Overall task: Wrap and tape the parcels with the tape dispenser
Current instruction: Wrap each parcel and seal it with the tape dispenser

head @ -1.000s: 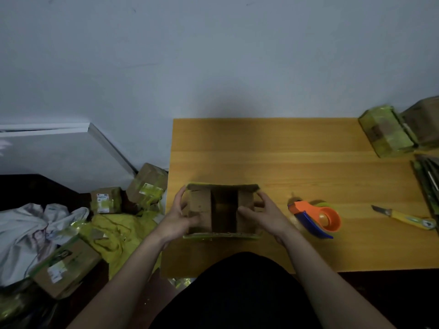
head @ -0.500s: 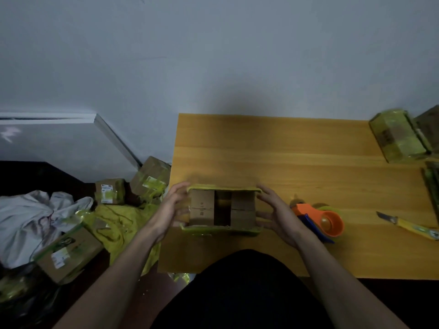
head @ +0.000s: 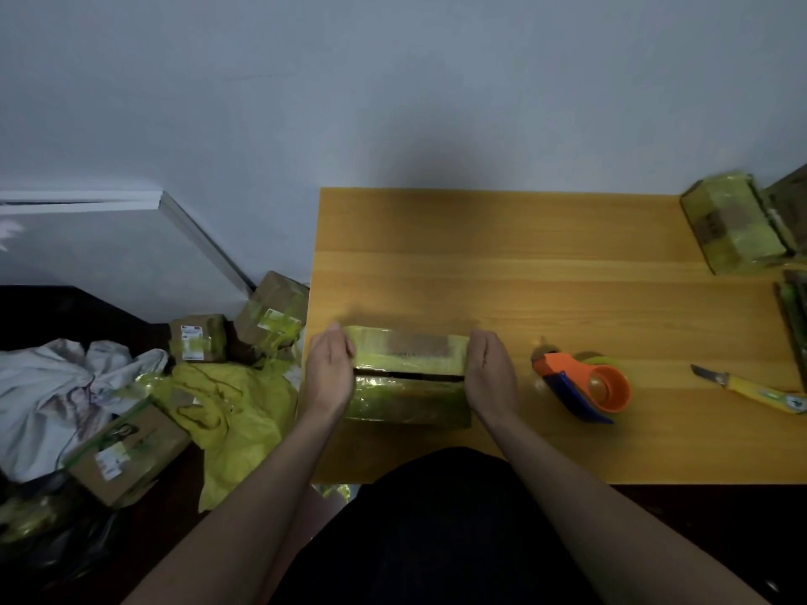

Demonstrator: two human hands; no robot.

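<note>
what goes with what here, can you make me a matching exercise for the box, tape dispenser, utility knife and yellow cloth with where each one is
Things:
1. cardboard box
2. tape dispenser
3. utility knife
4. yellow cloth

Places:
A. on the floor left of the table
B. near the table's right edge
C. between both hands
D. on the table just right of the right hand

Pairs: 1-C, 2-D, 3-B, 4-A

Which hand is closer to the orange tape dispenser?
Right. The right hand holds the parcel beside the tape dispenser; the left hand is at the parcel's far end.
</note>
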